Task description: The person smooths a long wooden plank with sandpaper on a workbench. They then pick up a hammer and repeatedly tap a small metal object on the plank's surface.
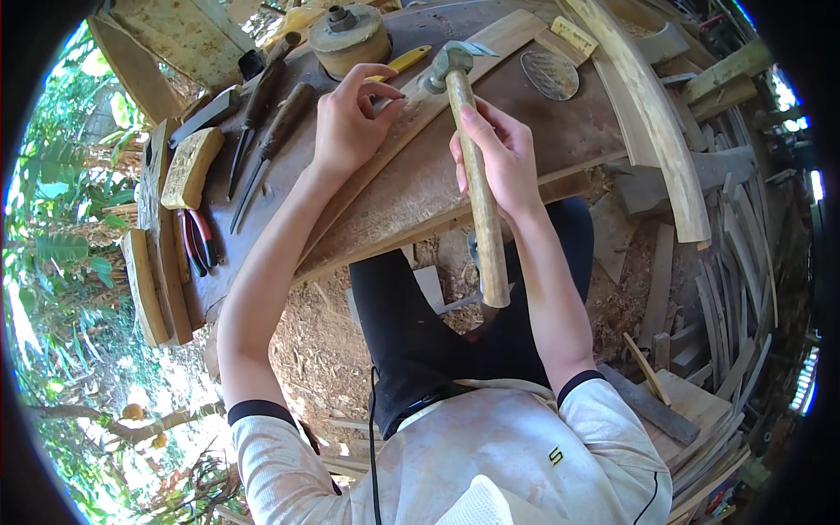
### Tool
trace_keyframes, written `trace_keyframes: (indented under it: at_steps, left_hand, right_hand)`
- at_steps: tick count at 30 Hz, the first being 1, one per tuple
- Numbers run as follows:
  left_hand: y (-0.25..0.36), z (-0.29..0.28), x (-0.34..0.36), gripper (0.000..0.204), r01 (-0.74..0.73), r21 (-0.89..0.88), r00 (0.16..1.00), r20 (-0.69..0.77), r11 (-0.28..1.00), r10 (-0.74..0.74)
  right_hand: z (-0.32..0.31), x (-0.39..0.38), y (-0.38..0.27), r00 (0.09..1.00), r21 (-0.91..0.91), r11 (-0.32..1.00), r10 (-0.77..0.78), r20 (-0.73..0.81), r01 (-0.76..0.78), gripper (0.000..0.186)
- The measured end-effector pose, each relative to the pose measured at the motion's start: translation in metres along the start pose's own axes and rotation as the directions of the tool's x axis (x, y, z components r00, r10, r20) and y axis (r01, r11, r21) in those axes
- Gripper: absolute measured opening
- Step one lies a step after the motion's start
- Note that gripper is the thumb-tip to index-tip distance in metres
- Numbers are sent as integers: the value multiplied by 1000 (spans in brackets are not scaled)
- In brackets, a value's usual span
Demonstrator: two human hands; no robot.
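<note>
My right hand (pixel 509 156) is wrapped round the wooden handle of a hammer (pixel 483 206). Its metal head points away from me, over a long flat wooden board (pixel 506 39) on the workbench (pixel 350 229). To the left of the hammer head, my left hand (pixel 348 118) is raised above the bench with curled fingers. Thumb and forefinger come close together around a small greyish thing, too small to make out. Just beyond those fingers lies a yellow-handled tool (pixel 407 59). An oval metal plate (pixel 549 75) rests right of the hammer head.
On the bench's left lie long wooden-handled tools (pixel 276 131), red-handled pliers (pixel 198 241) and a wood block (pixel 192 166). A round wooden piece with a bolt (pixel 350 42) stands at the back. A long curved timber (pixel 652 114) juts out at right, near stacked wood strips (pixel 735 262).
</note>
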State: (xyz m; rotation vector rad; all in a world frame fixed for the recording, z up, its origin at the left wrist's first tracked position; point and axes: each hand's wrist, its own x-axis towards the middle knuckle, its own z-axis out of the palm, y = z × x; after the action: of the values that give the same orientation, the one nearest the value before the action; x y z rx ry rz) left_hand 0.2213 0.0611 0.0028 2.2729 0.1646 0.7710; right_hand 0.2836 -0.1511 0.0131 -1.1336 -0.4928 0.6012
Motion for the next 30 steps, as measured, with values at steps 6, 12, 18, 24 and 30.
trace_keyframes:
  at_steps: [6, 12, 18, 24, 30]
  left_hand:
    - [3, 1, 3, 37, 133, -49, 991, 3, 990, -133]
    - [2, 3, -1, 34, -62, 72, 998, -1, 995, 63]
    - [-7, 0, 7, 31, 173, -129, 977, -100, 976, -187]
    - [1, 1, 3, 29, 128, -10, 991, -28, 992, -128]
    - [0, 1, 3, 29, 119, 2, 992, -32, 993, -119]
  right_hand:
    - [1, 3, 3, 999, 2, 999, 46, -3, -46, 38]
    - [1, 0, -1, 998, -80, 996, 44, 45, -40, 43]
    - [4, 1, -1, 993, -172, 984, 65, 100, -47, 44]
    - [3, -1, -2, 995, -149, 987, 67, 67, -57, 41]
    - [4, -1, -2, 996, -149, 987, 67, 66, -57, 41]
